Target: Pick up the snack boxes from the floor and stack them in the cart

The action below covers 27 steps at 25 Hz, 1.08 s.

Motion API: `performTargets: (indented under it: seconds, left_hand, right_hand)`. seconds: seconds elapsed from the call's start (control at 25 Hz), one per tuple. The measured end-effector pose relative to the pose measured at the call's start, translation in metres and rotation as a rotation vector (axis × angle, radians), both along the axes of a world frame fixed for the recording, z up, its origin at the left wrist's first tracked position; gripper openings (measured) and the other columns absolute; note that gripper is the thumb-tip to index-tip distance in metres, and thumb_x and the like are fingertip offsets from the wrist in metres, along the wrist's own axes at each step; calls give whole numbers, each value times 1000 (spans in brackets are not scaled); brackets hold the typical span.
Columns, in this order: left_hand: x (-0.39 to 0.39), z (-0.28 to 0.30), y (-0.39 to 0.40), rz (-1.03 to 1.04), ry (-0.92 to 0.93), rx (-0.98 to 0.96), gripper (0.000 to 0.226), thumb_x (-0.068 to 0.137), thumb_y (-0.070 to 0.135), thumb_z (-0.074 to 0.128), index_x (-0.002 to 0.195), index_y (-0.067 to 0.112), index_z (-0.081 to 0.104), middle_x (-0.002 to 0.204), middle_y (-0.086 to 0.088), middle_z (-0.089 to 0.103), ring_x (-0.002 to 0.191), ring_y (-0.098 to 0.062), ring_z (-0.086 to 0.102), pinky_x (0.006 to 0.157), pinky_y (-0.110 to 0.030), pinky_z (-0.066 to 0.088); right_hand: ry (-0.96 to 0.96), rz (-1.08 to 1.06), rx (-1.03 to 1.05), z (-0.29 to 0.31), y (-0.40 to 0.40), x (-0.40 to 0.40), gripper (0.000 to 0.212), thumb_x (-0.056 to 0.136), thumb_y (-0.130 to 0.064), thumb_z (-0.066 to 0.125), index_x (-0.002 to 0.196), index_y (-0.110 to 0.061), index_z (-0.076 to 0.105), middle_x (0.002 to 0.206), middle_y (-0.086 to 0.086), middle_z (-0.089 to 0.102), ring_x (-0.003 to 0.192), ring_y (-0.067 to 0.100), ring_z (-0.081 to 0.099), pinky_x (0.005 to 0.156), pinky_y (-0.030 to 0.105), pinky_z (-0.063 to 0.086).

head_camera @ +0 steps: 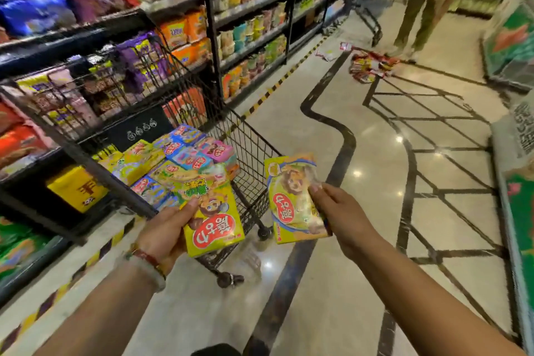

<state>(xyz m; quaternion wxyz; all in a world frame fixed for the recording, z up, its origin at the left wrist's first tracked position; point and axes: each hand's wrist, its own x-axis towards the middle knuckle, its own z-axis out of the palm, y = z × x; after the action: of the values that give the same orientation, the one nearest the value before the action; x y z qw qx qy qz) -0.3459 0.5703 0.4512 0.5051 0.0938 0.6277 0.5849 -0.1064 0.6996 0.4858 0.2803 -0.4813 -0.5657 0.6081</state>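
My left hand (pixel 166 228) grips a yellow snack box (pixel 213 220) with a cartoon animal and a red label, held over the near corner of the black wire cart (pixel 254 153). My right hand (pixel 336 208) holds a second yellow snack box (pixel 291 199) just to the right of the cart, outside its wire side. Inside the cart lie several colourful snack boxes (pixel 185 159), yellow, blue and pink, packed side by side. More packets (pixel 370 65) lie scattered on the floor farther down the aisle.
Shelves full of snack bags and noodle cups (pixel 251 29) line the left side. A person (pixel 424 3) stands far ahead near the scattered packets. A green display (pixel 511 40) sits on the right. A yellow box (pixel 75 188) rests on the low left shelf.
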Motion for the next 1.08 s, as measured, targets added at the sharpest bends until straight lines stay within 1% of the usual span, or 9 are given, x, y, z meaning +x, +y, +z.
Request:
performTargets:
  seconds: [0.08,0.16,0.32,0.64,0.72,0.84,0.92,0.96,1.08]
  left_hand:
    - [2,3,2,38,-11,-12,53,69,44,68,98,-1,67,107,-33,62,86,-34,61,81,-48,52]
    - [-6,0,5,113,-22,-37,58,73,42,68,107,-4,63,114,-34,59,95,-38,59,91,-55,46]
    - [-38,-17,16,233,8,-87,22,85,32,65,86,10,68,84,-14,70,67,-24,65,71,-36,53]
    - [-113,-52,49,339,-38,-172,25,89,35,60,98,13,66,59,2,67,52,-10,63,51,-23,49]
    - [-128,-65,59,366,-52,-225,27,91,33,58,102,9,65,69,-5,70,58,-16,66,55,-27,54]
    - [-146,-86,78,466,-53,-281,40,91,33,60,122,7,57,98,-17,70,90,-33,67,86,-49,53]
    - [-160,-95,92,488,-39,-340,58,86,33,62,134,5,46,119,-20,61,113,-36,57,97,-39,45]
    - [-166,-102,100,476,1,-389,53,90,28,58,134,1,45,126,-22,56,119,-36,52,95,-30,42]
    - [-188,-121,123,531,81,-533,41,98,16,45,134,-3,42,134,-23,49,123,-37,47,98,-33,42]
  right_hand:
    - [11,48,-1,-4,23,-14,23,96,-29,50,95,-15,68,83,1,74,72,14,69,59,23,50]
    - [16,102,-32,-7,44,-36,23,97,-28,49,96,-14,68,83,0,75,71,13,70,57,21,51]
    - [11,211,-80,-16,75,-89,22,96,-28,50,95,-15,68,81,-1,75,70,12,71,54,20,52]
    - [-90,343,-133,-41,116,-179,24,96,-30,50,102,-15,68,87,0,75,81,18,72,73,31,54]
    - [-110,361,-181,-56,128,-198,25,96,-31,49,101,-15,68,85,0,75,80,17,72,78,35,54]
    - [-211,443,-269,-87,146,-230,30,97,-34,48,102,-12,68,94,8,74,89,27,70,90,48,51]
    - [-298,531,-267,-110,161,-259,31,95,-38,50,98,-13,68,95,9,73,90,28,69,90,52,51]
    - [-351,572,-271,-121,167,-275,33,90,-39,52,98,-11,67,96,11,72,91,30,69,87,53,52]
    - [-413,688,-293,-161,185,-321,39,85,-36,51,102,-3,61,102,22,67,79,35,69,68,47,55]
